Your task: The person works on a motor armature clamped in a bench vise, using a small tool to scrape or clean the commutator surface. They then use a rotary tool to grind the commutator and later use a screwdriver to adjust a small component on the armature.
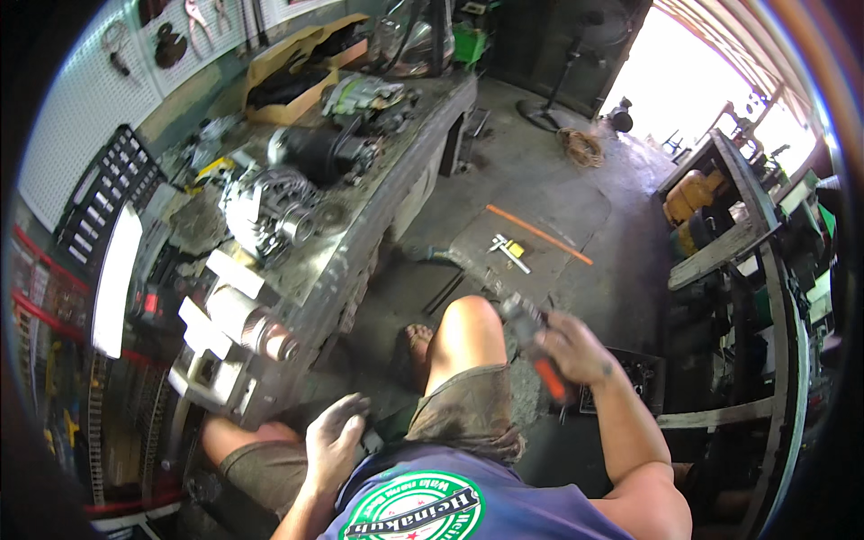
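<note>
My right hand (573, 346) is closed around a tool with an orange handle (551, 376) and a dark metal head (522, 315), held beside my raised right knee (468, 324); the tool is blurred. My left hand (335, 441) rests between my thighs with its fingers curled downward, and I cannot see anything in it. I sit next to a grimy workbench (378, 225) on my left, with a sandalled foot (414, 346) on the concrete floor.
The workbench carries an alternator (270, 211), a dark motor (315, 153), white boxes (229, 301) and a cardboard box (297, 76). An orange rod (538, 234) and small tools (508, 252) lie on the floor. A metal frame rack (747, 261) stands right; a fan stand (549, 103) beyond.
</note>
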Tool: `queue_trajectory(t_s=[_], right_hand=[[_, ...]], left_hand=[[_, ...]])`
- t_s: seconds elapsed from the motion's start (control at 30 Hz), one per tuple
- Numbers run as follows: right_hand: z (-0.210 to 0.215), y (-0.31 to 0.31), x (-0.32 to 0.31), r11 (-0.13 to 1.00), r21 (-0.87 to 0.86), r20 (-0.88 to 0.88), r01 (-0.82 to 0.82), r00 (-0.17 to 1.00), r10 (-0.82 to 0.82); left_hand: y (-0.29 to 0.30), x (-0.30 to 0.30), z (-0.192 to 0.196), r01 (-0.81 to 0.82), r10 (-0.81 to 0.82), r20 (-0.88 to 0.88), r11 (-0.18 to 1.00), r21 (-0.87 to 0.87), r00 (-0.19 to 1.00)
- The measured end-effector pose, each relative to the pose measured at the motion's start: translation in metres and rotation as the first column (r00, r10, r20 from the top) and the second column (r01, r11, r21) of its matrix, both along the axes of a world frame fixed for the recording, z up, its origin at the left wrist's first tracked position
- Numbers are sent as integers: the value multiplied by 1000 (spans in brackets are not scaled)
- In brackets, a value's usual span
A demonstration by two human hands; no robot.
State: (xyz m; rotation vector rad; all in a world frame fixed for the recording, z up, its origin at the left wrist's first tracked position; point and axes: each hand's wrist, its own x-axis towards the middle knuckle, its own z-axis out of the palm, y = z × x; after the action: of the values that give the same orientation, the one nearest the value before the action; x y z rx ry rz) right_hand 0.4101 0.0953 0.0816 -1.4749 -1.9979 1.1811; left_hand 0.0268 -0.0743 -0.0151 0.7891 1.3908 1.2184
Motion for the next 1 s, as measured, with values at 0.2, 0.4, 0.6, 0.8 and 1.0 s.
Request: queue_trajectory(t_s=[0.2,0.4,0.6,0.8,1.0], right_hand=[[-39,-86,-77,864,-322,-255,-387,914,315],[-41,-99,-97,841,-347,-261,-414,904,338],[-43,-94,-99,839,-291,-197,-459,887,417],[-42,-89,-101,830,-286,-205,-479,877,435],[-47,-88,-100,842,-261,-206,-471,880,428]], left_hand=[[33,17,4,229,-244,173,968,103,954],[26,19,-6,118,-101,550,993,4,829],[14,23,-16,36,-15,611,999,-22,792],[14,22,-13,25,-34,622,999,24,782],[13,14,-15,66,-63,663,998,20,746]])
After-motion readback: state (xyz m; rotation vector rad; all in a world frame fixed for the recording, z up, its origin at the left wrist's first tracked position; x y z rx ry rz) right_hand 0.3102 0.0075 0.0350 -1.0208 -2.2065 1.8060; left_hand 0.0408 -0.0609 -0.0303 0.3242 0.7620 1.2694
